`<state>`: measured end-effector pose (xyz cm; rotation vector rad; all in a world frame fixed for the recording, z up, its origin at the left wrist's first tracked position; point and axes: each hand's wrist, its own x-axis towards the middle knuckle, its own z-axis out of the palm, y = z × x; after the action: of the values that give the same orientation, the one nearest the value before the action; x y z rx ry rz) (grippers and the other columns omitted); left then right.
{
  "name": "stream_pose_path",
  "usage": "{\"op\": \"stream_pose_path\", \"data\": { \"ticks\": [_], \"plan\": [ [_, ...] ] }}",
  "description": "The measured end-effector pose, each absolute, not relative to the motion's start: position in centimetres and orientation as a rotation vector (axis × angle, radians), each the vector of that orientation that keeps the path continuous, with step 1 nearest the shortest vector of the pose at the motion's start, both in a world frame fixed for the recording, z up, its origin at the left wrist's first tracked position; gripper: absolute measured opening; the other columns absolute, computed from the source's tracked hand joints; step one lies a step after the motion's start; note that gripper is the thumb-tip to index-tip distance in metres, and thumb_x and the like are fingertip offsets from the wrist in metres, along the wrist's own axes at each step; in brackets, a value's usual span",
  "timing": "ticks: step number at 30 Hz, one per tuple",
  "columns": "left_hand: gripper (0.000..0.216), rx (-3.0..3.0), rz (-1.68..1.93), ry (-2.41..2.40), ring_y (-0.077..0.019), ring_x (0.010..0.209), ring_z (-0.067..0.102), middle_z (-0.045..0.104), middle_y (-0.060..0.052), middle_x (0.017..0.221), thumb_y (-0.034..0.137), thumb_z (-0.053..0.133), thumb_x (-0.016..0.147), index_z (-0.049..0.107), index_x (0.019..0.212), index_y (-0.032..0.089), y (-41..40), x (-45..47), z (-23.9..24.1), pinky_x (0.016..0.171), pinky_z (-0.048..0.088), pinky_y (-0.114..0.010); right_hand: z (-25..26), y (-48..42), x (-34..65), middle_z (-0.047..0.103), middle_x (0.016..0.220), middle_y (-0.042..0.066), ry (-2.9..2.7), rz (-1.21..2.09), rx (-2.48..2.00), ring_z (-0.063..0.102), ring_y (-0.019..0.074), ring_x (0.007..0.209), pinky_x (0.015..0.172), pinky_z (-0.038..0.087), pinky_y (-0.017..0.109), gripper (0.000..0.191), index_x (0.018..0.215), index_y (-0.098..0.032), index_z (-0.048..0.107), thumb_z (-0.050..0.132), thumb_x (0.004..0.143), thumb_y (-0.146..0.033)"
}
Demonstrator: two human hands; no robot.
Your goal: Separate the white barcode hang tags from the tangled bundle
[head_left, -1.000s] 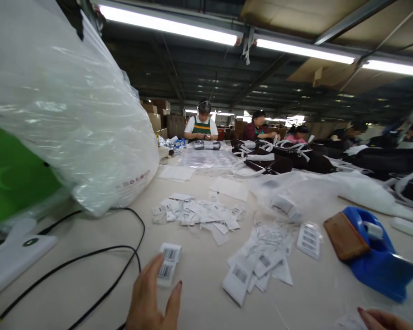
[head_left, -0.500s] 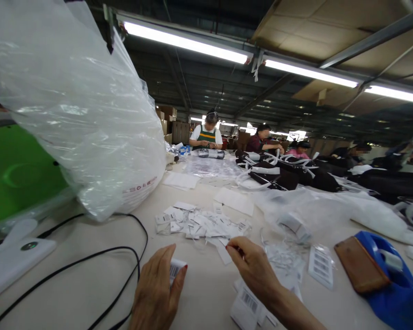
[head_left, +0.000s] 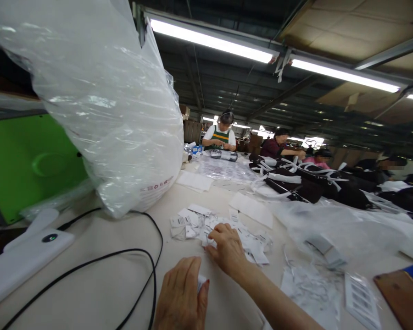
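Observation:
My left hand [head_left: 182, 293] rests low on the table, its fingers closed around white paper tags [head_left: 201, 282]; only a small part of them shows between thumb and fingers. Over the near edge of a loose pile of white tags [head_left: 192, 219], my right hand [head_left: 227, 247] reaches in with thumb and forefinger pinched at a tag. Its other fingers are curled, and the tag is mostly hidden. Some tags in the pile carry printed text and thin strings.
A bulging plastic bag [head_left: 134, 123] stands at left, by a green panel [head_left: 30, 160]. Black cables [head_left: 124, 251] loop beside a white device [head_left: 30, 259]. At right lie more tags [head_left: 309, 293], a barcode label pack [head_left: 361, 298] and a brown phone [head_left: 399, 293]. Dark bags [head_left: 299, 183] and co-workers are beyond.
My right hand has moved forward and left, from in front of the pile onto it. My left hand stays closed on its tags. The view has turned left.

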<state>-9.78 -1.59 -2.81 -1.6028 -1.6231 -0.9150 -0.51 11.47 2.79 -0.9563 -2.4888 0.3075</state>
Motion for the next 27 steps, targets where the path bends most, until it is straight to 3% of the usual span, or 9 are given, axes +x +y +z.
{"op": "stream_pose_path", "data": {
  "ticks": [6,10,14,21,27],
  "plan": [
    [0.031,-1.604,-0.908,-1.613,-0.0229,0.090,0.061,0.065,-0.014,0.097,0.021,0.051,0.083,0.052,0.111,0.006,-1.7,-9.9,-3.1,0.078,0.048,-0.031,2.2,12.0,-0.7,0.063,0.077,0.004,-2.312,0.598,-0.947,0.055,0.0221,0.085,0.079,0.038,0.036,0.016,0.059,-0.019,0.065,0.062,0.066,-0.005],
    [0.031,-1.602,-0.927,-1.667,-0.0238,0.093,0.060,0.064,-0.015,0.099,0.019,0.050,0.084,0.051,0.111,0.006,-1.7,-9.8,-3.1,0.080,0.047,-0.033,4.9,12.8,0.5,0.057,0.067,0.000,-2.060,0.861,-0.910,0.053,0.0173,0.072,0.070,0.040,0.030,0.009,0.060,-0.019,0.062,0.062,0.069,-0.020],
    [0.032,-1.620,-0.876,-1.664,-0.0237,0.091,0.061,0.065,-0.016,0.097,0.021,0.051,0.083,0.051,0.111,0.006,-1.7,-9.9,-3.0,0.077,0.048,-0.033,8.6,13.0,1.7,0.055,0.062,-0.003,-1.819,1.083,-0.803,0.049,0.0139,0.063,0.063,0.037,0.028,0.015,0.064,-0.018,0.062,0.063,0.067,-0.032],
    [0.030,-1.626,-0.959,-1.704,-0.0239,0.089,0.063,0.065,-0.015,0.096,0.024,0.049,0.085,0.049,0.111,0.010,-1.9,-10.0,-3.1,0.076,0.054,-0.036,12.6,12.1,2.8,0.054,0.060,-0.005,-1.562,1.304,-0.642,0.038,0.0087,0.055,0.055,0.029,0.024,0.014,0.062,-0.017,0.064,0.071,0.059,-0.029],
    [0.063,-1.761,-1.250,-1.892,-0.0309,0.118,0.050,0.051,-0.022,0.127,0.037,0.056,0.082,0.029,0.132,0.011,-3.0,-9.4,-1.7,0.093,0.048,-0.047,14.5,9.6,3.7,0.056,0.057,-0.005,-1.530,1.425,-0.557,0.038,0.0069,0.051,0.052,0.028,0.024,0.010,0.060,-0.016,0.066,0.073,0.058,-0.024]
  ]
}}
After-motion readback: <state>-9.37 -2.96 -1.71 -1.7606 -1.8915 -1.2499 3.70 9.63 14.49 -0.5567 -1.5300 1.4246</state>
